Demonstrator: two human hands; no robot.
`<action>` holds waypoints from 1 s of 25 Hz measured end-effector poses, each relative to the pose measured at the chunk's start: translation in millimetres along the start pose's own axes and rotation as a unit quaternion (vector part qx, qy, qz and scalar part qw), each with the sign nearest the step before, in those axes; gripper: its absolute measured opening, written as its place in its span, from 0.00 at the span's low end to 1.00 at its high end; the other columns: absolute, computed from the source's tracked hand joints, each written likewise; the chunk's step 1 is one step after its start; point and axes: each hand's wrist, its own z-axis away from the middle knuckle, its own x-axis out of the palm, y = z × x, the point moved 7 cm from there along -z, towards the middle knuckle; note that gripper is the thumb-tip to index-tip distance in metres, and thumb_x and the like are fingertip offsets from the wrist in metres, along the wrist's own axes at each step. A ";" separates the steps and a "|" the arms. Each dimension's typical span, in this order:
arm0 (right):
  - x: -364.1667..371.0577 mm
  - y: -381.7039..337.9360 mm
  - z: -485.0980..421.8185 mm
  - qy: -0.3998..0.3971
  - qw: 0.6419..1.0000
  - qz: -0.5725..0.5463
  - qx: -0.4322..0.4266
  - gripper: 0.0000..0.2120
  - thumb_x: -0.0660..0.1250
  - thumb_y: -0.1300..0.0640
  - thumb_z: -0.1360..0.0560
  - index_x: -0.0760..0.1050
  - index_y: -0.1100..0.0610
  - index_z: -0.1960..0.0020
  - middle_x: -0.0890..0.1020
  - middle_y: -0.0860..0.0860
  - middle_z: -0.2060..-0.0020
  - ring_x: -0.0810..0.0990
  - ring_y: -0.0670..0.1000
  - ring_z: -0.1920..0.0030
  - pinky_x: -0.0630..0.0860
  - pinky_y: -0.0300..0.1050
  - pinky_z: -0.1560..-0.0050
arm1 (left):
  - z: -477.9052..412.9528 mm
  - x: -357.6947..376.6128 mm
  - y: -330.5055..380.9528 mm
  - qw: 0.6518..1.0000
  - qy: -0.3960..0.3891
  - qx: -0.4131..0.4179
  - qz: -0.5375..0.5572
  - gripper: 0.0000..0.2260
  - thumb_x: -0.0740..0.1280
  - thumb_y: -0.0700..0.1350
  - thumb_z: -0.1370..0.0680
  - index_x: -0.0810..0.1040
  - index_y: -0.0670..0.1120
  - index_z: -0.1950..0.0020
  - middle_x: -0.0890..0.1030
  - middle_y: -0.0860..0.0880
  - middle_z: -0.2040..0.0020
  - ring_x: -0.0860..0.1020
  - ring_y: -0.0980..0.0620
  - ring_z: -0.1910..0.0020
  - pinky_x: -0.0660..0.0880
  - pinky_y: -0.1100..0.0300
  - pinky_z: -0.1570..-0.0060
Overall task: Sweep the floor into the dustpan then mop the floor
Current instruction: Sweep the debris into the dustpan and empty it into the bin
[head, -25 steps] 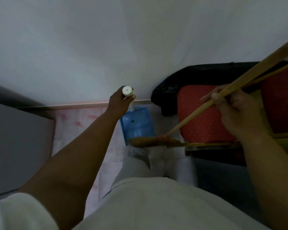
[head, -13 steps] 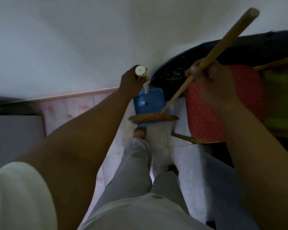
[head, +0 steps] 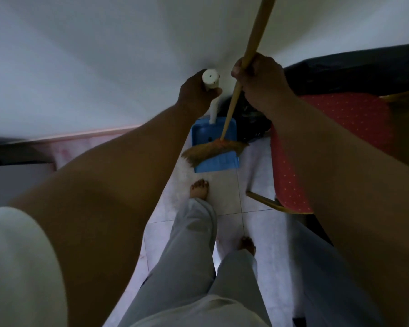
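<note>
Across the upper view: white wall (head: 104, 55), met at a pinkish skirting strip (head: 92, 134) by the pale tiled floor (head: 227, 201).

At right, on the floor: red dotted chair (head: 340, 128) with a gold-coloured frame. Behind it, against the wall: black bag (head: 352, 72).

Broom (head: 255, 36): wooden shaft steep, running out past the top edge. Bristle head (head: 210, 151) lying across the blue dustpan (head: 220, 162), left end overhanging the pan's side.

Dustpan position: on the floor close to the wall, just beside the chair, mouth toward the leading bare foot (head: 198, 188). White upright handle (head: 213, 107) rising from the rear.

Left hand (head: 195, 94): fingers curled round the top of the white handle, gripping just below the cap.

Right hand (head: 262, 79): closed in a fist round the broom shaft, part-way up.

Further back: second bare foot (head: 247, 243).
</note>
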 end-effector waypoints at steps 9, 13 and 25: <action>39.4 9.7 -45.0 -0.039 0.996 0.067 0.039 0.17 0.58 0.49 0.19 0.73 0.59 0.39 0.80 0.54 0.45 0.79 0.52 0.46 0.72 0.39 0.50 | -19.0 -3.6 -0.7 0.996 0.059 0.014 -0.070 0.24 0.71 0.47 0.25 0.71 0.45 0.30 0.76 0.47 0.34 0.73 0.51 0.35 0.65 0.64 0.36; 49.0 11.6 -45.0 -0.044 0.996 0.067 0.029 0.16 0.58 0.49 0.19 0.72 0.59 0.39 0.79 0.53 0.45 0.79 0.51 0.48 0.74 0.40 0.49 | -12.8 -8.8 -6.8 0.993 0.105 0.017 -0.056 0.24 0.70 0.47 0.24 0.71 0.44 0.30 0.77 0.46 0.35 0.74 0.51 0.36 0.64 0.70 0.42; 54.7 29.3 -33.5 -0.042 0.984 0.171 0.035 0.24 0.58 0.43 0.20 0.71 0.62 0.38 0.78 0.57 0.43 0.76 0.55 0.45 0.64 0.38 0.55 | -10.2 -9.6 -16.7 0.994 0.080 -0.006 -0.079 0.26 0.72 0.51 0.26 0.70 0.43 0.31 0.76 0.46 0.35 0.74 0.50 0.36 0.64 0.68 0.45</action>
